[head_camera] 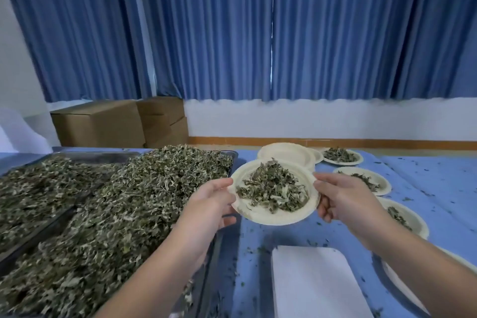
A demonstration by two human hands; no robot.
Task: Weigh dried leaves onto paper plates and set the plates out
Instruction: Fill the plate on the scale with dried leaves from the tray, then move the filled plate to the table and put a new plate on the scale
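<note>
Paper, off-white and round, forms the plate (260, 215) that is held in the air by both hands. Its left rim is pinched by the left hand (209, 201) and its right rim by the right hand (340, 199), thumbs on top, fingers curled beneath. A mound of dried leaves (273, 187) is carried on it.

The plate is seen above the gap between the steel tray's (233, 154) right rim and a row of filled plates (382, 188). A stack of empty plates (284, 153) lies just behind. Open blue tablecloth (438, 188), strewn with crumbs, lies at the far right. A white slab (315, 284) sits below. Plain brown faces are shown by the cardboard boxes (103, 124).
</note>
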